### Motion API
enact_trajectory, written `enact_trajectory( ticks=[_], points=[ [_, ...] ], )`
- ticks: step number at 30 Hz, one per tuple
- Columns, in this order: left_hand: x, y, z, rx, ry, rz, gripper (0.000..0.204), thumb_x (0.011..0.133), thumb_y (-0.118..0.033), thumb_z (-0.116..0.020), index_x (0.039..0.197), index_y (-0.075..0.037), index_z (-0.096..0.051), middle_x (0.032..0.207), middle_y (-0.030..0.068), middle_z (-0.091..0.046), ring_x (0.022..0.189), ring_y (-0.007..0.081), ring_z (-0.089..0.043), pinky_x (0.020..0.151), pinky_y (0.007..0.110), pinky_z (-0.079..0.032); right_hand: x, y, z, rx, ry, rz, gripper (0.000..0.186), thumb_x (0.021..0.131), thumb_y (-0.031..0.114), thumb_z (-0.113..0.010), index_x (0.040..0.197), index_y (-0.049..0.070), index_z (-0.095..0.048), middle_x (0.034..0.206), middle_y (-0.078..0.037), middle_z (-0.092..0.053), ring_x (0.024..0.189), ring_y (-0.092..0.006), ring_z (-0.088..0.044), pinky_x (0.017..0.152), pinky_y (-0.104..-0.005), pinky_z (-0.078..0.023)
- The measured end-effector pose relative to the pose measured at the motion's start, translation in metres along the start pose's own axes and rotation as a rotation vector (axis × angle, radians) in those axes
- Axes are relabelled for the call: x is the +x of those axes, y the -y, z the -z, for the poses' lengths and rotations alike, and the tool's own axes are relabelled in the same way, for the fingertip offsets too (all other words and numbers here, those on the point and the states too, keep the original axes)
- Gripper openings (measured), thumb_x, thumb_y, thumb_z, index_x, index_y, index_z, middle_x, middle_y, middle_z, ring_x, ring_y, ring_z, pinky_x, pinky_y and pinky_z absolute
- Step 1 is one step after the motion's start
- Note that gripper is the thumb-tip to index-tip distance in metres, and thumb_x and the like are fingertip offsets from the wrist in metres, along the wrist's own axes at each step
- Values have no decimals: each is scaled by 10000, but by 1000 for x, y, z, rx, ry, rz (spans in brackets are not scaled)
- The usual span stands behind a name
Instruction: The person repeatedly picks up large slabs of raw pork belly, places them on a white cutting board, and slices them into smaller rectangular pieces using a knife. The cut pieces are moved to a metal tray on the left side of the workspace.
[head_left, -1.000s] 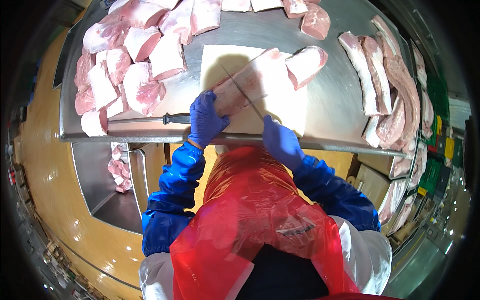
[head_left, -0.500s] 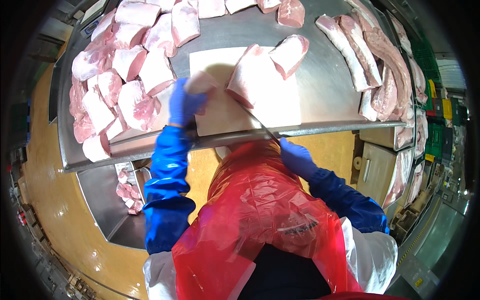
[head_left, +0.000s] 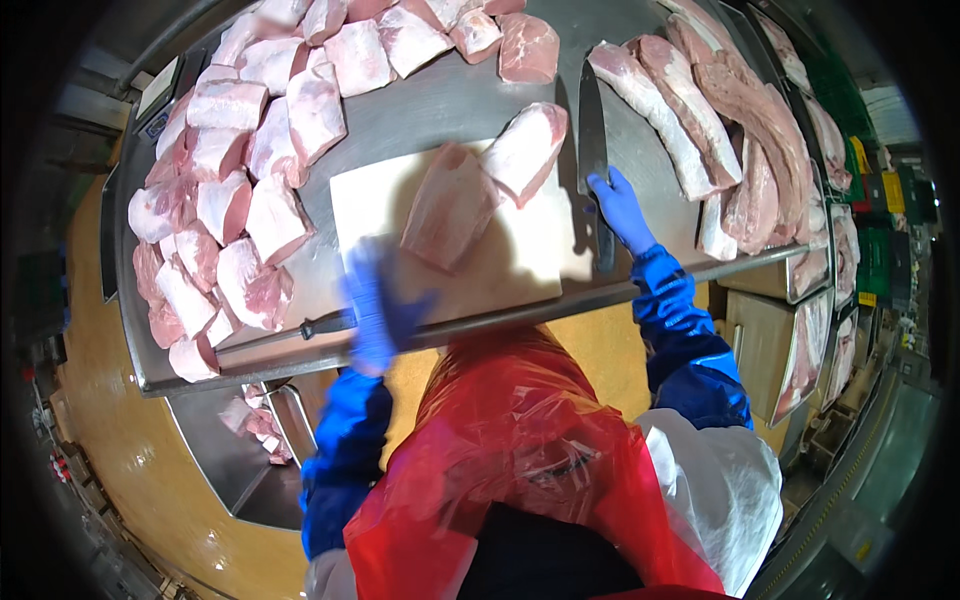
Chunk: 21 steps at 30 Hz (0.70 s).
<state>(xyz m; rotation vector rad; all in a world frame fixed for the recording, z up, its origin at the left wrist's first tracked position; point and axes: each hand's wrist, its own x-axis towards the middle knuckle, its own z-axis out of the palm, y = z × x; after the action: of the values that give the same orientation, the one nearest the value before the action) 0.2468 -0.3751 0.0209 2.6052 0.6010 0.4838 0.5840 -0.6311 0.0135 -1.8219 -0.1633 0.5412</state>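
Note:
My right hand (head_left: 624, 212), in a blue glove, has its fingers closed over the dark handle of a wide-bladed knife (head_left: 591, 130). The blade points away from me, just right of the white cutting board (head_left: 535, 268). Two meat pieces touch on the board: a larger pink chunk (head_left: 450, 208) and a paler, fat-covered chunk (head_left: 526, 150) behind it. Over the board's near left corner, my gloved left hand (head_left: 376, 308) is blurred, fingers spread, holding nothing visible. Beside it lies a slim tool with a black handle (head_left: 328, 325), perhaps a sharpening steel.
Cut meat chunks (head_left: 222, 160) crowd the metal table's (head_left: 400, 120) left side and far edge. Long meat strips (head_left: 690, 110) lie at the right. Below the table's left edge, a metal bin (head_left: 225, 470) contains meat scraps (head_left: 258, 425). Stacked trays of meat (head_left: 800, 350) stand beyond the right.
The meat piece in my left hand is gone from it; that hand is now empty, nearer the table edge. My right hand has moved the knife from the front edge to beside the board.

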Motion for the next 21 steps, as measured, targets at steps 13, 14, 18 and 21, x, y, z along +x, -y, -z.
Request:
enact_trajectory(
  ticks=[13, 14, 18, 21],
  points=[
    [253, -50, -114, -1087, 278, 253, 889, 827, -360, -758, 1500, -2, -301, 1480, 132, -391, 1368, 240, -349, 1138, 325, -288, 90, 45, -71, 497, 442, -2, 300, 944, 215, -581, 1215, 86, -591, 1021, 13, -607, 898, -94, -544, 827, -274, -449],
    [247, -72, -126, -1264, 231, 294, 869, 839, -331, -742, 1509, -16, -286, 1492, 112, -381, 1366, 239, -357, 1137, 335, -293, 100, 39, -66, 482, 339, 35, 252, 949, 209, -574, 1176, 102, -606, 1001, 15, -598, 862, -95, -535, 802, -267, -448],
    [199, -83, -112, -1810, 168, 615, 763, 921, -372, -632, 1533, -102, -264, 1472, 78, -389, 1332, 206, -402, 1098, 340, -350, 96, 54, -61, 558, 462, -55, 455, 962, 209, -543, 1381, 45, -476, 1208, -68, -588, 1099, -178, -576, 963, -321, -460],
    [181, -56, -60, -1675, 29, 355, 697, 936, -462, -593, 1471, -81, -361, 1370, 117, -462, 1238, 221, -477, 1058, 334, -388, 62, 128, -125, 457, 636, 57, 516, 965, 247, -554, 1418, 14, -467, 1321, -62, -564, 1161, -158, -534, 1012, -307, -408]
  ],
)
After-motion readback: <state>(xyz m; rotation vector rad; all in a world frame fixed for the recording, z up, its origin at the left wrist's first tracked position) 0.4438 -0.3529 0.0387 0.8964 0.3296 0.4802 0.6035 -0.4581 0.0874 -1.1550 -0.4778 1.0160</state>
